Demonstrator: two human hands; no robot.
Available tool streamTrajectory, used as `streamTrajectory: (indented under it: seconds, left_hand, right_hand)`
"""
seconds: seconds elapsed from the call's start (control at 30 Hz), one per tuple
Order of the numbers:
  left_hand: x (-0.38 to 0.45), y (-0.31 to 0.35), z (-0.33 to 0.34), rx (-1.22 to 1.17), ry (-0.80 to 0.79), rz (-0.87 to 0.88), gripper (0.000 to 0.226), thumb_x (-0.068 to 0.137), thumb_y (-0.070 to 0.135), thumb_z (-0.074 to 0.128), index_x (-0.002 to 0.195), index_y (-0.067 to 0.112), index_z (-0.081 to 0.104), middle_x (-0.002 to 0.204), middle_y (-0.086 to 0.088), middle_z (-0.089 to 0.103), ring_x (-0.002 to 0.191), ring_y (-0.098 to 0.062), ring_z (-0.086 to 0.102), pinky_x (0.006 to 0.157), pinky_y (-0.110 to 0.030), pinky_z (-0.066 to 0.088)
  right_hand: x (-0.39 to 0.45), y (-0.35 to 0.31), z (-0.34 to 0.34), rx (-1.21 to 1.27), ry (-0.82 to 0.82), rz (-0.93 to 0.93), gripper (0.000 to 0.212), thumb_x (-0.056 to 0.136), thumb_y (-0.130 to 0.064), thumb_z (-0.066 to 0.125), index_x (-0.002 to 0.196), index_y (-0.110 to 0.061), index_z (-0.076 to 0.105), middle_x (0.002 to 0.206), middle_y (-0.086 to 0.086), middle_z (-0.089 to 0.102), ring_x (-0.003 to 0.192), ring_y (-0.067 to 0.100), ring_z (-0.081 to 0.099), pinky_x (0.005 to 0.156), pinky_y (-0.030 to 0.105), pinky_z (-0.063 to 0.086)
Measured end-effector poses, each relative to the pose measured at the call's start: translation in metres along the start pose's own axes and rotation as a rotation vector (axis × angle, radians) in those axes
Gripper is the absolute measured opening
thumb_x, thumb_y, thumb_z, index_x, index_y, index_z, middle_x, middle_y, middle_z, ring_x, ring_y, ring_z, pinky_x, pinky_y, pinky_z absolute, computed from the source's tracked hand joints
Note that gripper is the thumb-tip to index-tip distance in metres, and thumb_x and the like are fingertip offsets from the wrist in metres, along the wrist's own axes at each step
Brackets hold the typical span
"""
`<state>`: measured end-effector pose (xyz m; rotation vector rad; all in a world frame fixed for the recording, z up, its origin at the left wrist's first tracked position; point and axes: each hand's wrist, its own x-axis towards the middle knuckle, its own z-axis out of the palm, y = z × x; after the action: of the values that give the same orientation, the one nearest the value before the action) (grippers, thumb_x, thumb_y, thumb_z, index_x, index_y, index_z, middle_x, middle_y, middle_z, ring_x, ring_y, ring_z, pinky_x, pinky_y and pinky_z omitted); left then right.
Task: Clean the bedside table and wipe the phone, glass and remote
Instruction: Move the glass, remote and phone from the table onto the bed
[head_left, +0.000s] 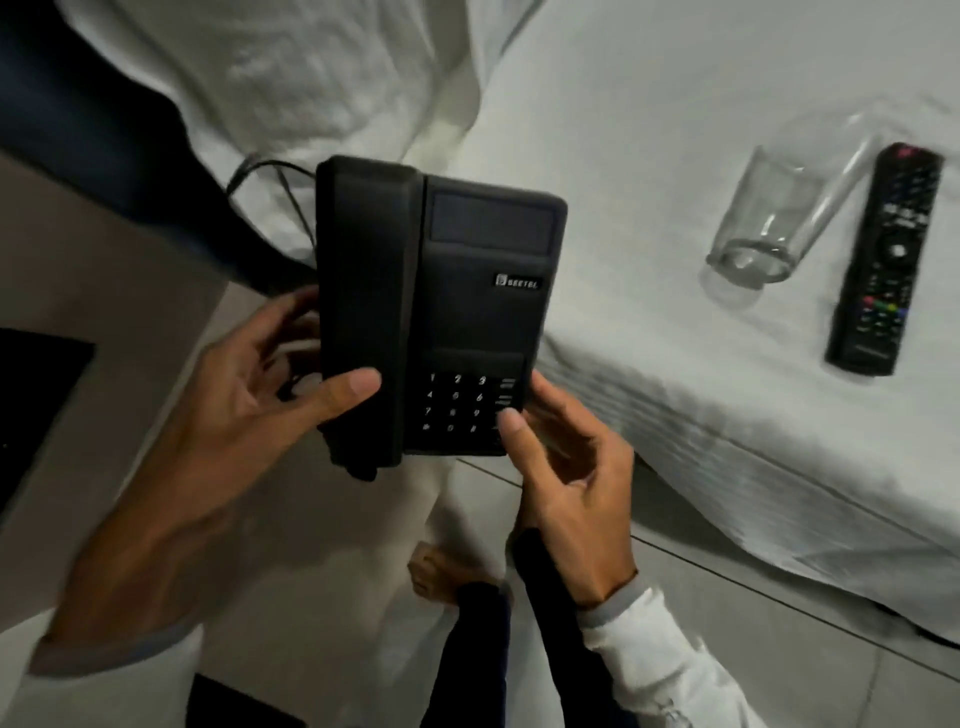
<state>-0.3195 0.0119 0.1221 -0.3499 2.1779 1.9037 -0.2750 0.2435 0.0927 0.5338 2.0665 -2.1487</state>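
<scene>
Beside the white bed (675, 130), both hands hold a black phone (436, 306) aloft, its cord partly hidden behind it. Left hand (260, 395) grips the handset side; right hand (566, 467) pinches the keypad corner. At three o'clock lie a blurred glass (774, 218) and remote (888, 260).

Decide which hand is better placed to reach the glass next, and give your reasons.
Probably the right hand: it holds the phone at the edge facing the bed, where the glass lies. The left hand is across the phone.
</scene>
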Motion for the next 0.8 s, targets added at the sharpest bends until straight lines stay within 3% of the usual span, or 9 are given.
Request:
streamTrajectory:
  seconds: [0.17, 0.3, 0.47, 0.57, 0.63, 0.7, 0.77, 0.8]
  left_hand:
    - [0.073, 0.049, 0.071, 0.006, -0.151, 0.123, 0.046, 0.086, 0.033, 0.078, 0.13, 0.026, 0.066, 0.118, 0.01, 0.077, 0.105, -0.006, 0.074, 0.088, -0.016, 0.057]
    - [0.142, 0.07, 0.126, 0.063, -0.182, 0.153, 0.038, 0.095, 0.016, 0.069, 0.133, 0.009, 0.064, 0.123, -0.008, 0.074, 0.105, -0.009, 0.072, 0.091, -0.022, 0.058]
    - [0.206, 0.067, 0.163, 0.186, -0.19, 0.12, 0.027, 0.103, 0.012, 0.057, 0.127, 0.007, 0.066, 0.116, -0.006, 0.074, 0.104, -0.01, 0.068, 0.105, -0.036, 0.055]
    - [0.214, 0.064, 0.164, 0.175, -0.154, 0.082, 0.031, 0.103, 0.016, 0.056, 0.131, 0.006, 0.065, 0.116, -0.001, 0.074, 0.107, -0.007, 0.07, 0.101, -0.028, 0.056]
    - [0.207, 0.067, 0.168, 0.217, -0.138, 0.067, 0.032, 0.105, 0.016, 0.052, 0.133, 0.006, 0.064, 0.123, -0.007, 0.072, 0.114, -0.013, 0.069, 0.105, -0.031, 0.054]
    - [0.195, 0.071, 0.174, 0.387, -0.093, 0.097, 0.032, 0.107, 0.018, 0.048, 0.133, 0.008, 0.063, 0.125, -0.011, 0.071, 0.119, -0.023, 0.067, 0.106, -0.039, 0.052]
    - [0.177, 0.078, 0.184, 0.691, 0.04, 0.201, 0.037, 0.106, 0.021, 0.048, 0.138, 0.006, 0.058, 0.129, -0.017, 0.067, 0.123, -0.033, 0.061, 0.108, -0.045, 0.047]
    - [0.166, 0.082, 0.193, 0.786, 0.127, 0.292, 0.041, 0.105, 0.021, 0.049, 0.141, 0.004, 0.055, 0.133, -0.02, 0.064, 0.126, -0.034, 0.058, 0.111, -0.044, 0.044]
  right_hand:
    - [0.045, -0.045, -0.024, 0.038, 0.214, -0.063, 0.042, 0.094, -0.025, 0.07, 0.135, -0.018, 0.064, 0.122, -0.008, 0.075, 0.114, 0.007, 0.07, 0.095, 0.023, 0.057]
    - [0.102, -0.063, -0.037, -0.048, 0.312, -0.045, 0.033, 0.096, -0.02, 0.068, 0.129, -0.017, 0.067, 0.113, -0.007, 0.076, 0.106, 0.006, 0.071, 0.097, 0.034, 0.058]
    - [0.16, -0.071, -0.044, -0.212, 0.261, 0.003, 0.043, 0.098, -0.018, 0.062, 0.138, -0.005, 0.053, 0.125, 0.007, 0.071, 0.116, 0.019, 0.066, 0.103, 0.039, 0.051]
    - [0.177, -0.074, -0.044, -0.313, 0.192, 0.032, 0.057, 0.1, -0.022, 0.056, 0.15, -0.003, 0.035, 0.135, 0.015, 0.063, 0.123, 0.028, 0.06, 0.105, 0.042, 0.048]
    - [0.177, -0.074, -0.049, -0.376, 0.12, 0.065, 0.064, 0.103, -0.024, 0.052, 0.156, -0.003, 0.024, 0.138, 0.019, 0.059, 0.127, 0.03, 0.057, 0.11, 0.046, 0.044]
    - [0.167, -0.079, -0.058, -0.4, 0.102, 0.018, 0.054, 0.104, -0.02, 0.05, 0.152, -0.002, 0.034, 0.121, 0.012, 0.065, 0.111, 0.02, 0.061, 0.106, 0.043, 0.048]
    - [0.152, -0.085, -0.074, -0.387, 0.235, -0.12, 0.043, 0.102, -0.012, 0.053, 0.143, -0.002, 0.05, 0.127, 0.012, 0.069, 0.113, 0.009, 0.062, 0.105, 0.035, 0.052]
    - [0.146, -0.087, -0.088, -0.394, 0.349, -0.206, 0.041, 0.099, -0.011, 0.056, 0.139, -0.002, 0.055, 0.132, 0.012, 0.068, 0.119, 0.013, 0.063, 0.104, 0.037, 0.053]
